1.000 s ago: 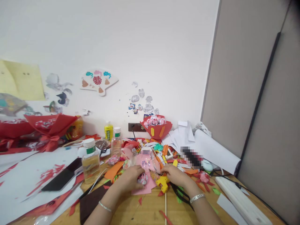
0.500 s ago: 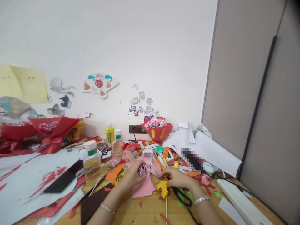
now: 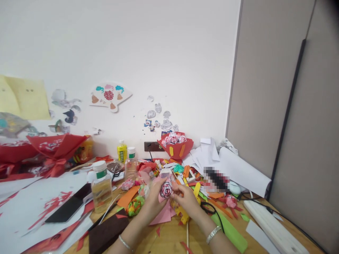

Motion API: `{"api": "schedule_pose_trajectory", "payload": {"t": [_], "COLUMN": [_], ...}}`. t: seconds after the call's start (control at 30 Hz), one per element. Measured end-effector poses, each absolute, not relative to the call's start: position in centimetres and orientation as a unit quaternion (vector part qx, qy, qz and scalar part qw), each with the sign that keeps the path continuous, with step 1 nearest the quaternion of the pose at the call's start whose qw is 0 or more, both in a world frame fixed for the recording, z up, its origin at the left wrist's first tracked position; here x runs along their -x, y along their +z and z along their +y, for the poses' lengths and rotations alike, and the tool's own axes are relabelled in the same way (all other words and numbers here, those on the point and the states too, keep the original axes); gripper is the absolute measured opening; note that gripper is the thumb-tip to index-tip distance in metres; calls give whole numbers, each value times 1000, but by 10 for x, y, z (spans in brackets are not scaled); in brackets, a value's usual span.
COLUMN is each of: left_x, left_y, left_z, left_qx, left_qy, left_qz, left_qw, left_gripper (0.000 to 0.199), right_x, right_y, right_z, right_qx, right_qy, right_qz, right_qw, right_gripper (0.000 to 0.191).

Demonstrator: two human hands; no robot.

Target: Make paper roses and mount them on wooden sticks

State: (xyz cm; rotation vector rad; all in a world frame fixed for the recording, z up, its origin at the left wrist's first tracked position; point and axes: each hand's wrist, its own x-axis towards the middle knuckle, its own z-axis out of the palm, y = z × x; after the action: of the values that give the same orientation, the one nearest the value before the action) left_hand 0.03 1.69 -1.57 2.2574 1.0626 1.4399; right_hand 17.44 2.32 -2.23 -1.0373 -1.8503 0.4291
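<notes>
A pink, white and dark paper rose (image 3: 166, 189) is held up between both hands over the cluttered table (image 3: 156, 243). My left hand (image 3: 154, 197) wraps round its left side, fingers closed. From the right, my right hand (image 3: 185, 199) has its fingertips pressed to the rose's edge. Pink paper sheets (image 3: 162, 215) lie under the hands. A yellow glue gun (image 3: 182, 213) lies just below my right hand, partly hidden by it. A thin wooden stick (image 3: 188, 238) points toward the table's front edge.
Bottles (image 3: 102, 190), a black phone (image 3: 69, 204) and dark brown paper (image 3: 107, 231) are on the left. Red-wrapped bouquets (image 3: 54, 151) stand behind. Another bouquet (image 3: 177, 146) is by the wall. A white power strip (image 3: 274, 225) and black-handled scissors (image 3: 209, 208) lie right.
My right hand has moved left from beside the glue gun to the rose. More of a green paper strip shows near my right wrist. The view has shifted slightly.
</notes>
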Motion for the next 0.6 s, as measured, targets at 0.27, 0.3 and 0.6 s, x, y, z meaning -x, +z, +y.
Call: {"api": "schedule_pose_trajectory", "payload": {"t": [0.27, 0.3, 0.6], "left_x": [0, -1, -5], "left_y": [-29, -29, -23], "left_z": [22, 22, 13], "left_qx": [-773, -770, -759], "left_qy": [506, 511, 527], "left_qz": [363, 362, 358], "left_qw": [119, 123, 137], "left_gripper": [52, 52, 43], "right_x": [-169, -169, -174], "right_y": [-14, -13, -5], "right_z": [10, 8, 7], "right_qx": [376, 361, 375], "right_qy": [116, 110, 105], "right_qz": [-789, -799, -768], "right_qw": [473, 469, 508], "right_gripper": [6, 7, 15]}}
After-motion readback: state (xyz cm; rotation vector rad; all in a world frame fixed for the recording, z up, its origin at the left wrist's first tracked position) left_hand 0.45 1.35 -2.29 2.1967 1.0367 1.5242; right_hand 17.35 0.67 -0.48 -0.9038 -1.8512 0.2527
